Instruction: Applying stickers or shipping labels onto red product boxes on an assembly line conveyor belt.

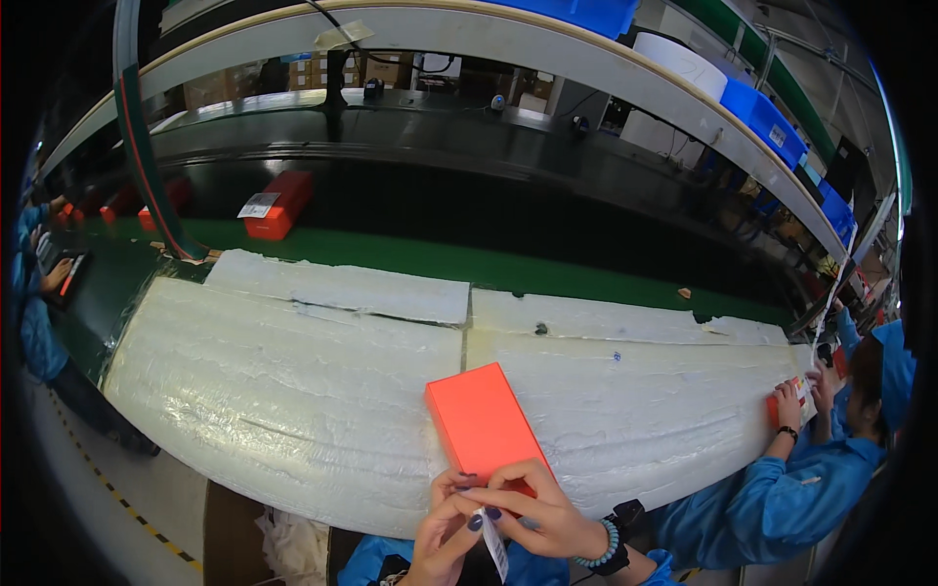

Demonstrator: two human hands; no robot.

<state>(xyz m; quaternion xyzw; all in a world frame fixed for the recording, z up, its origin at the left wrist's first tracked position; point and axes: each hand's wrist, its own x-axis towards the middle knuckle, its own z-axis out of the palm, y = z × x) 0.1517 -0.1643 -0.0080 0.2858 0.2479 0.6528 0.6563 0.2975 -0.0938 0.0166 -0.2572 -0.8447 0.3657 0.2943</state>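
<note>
Right in front of me, an orange-red box lies flat and slightly turned on the table covered in whitish plastic film. My left hand and my right hand meet just at its near end. Both are closed, with dark-nailed thumbs and fingertips pinched together around the top of a small white printed label. The label hangs down between them. My right fingers lie close over the box's near edge; whether they touch it I cannot tell. A beaded bracelet circles my right wrist.
Beyond the table runs a dark conveyor belt carrying several red boxes at left. A green-red post rises at the left. At right a co-worker in blue handles a red box. Blue bins sit on the shelf overhead.
</note>
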